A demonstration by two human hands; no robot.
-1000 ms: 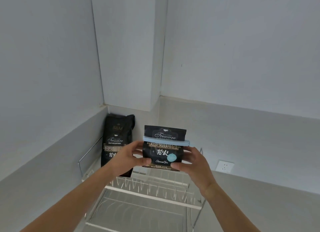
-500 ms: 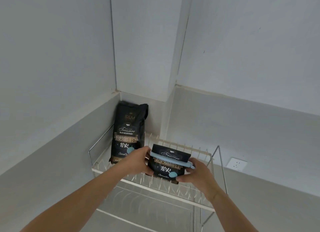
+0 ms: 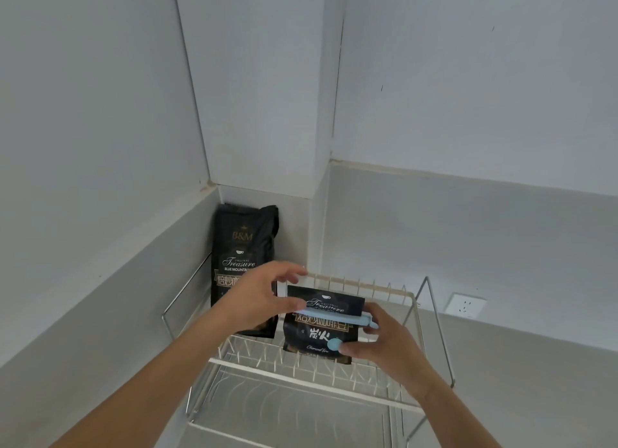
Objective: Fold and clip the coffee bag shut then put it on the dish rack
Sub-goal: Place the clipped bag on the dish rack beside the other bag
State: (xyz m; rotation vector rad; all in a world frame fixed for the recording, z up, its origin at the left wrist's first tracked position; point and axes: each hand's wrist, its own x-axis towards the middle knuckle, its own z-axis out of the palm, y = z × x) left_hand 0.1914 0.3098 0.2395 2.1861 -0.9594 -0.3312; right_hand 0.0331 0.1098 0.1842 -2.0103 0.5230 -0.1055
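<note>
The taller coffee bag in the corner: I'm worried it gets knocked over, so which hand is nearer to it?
Left. The left hand overlaps the front of the taller coffee bag; the right hand is off to its right, beyond the clipped bag.

Tall black coffee bag (image 3: 242, 267), left of centre: "B&M", "ORIGINAL Treasure BLUE MOUNTAIN", Chinese chars partly hidden. Clipped coffee bag (image 3: 322, 324), lower centre: "ORIGINAL Treasure", "炭火", script line too small to read.
</note>
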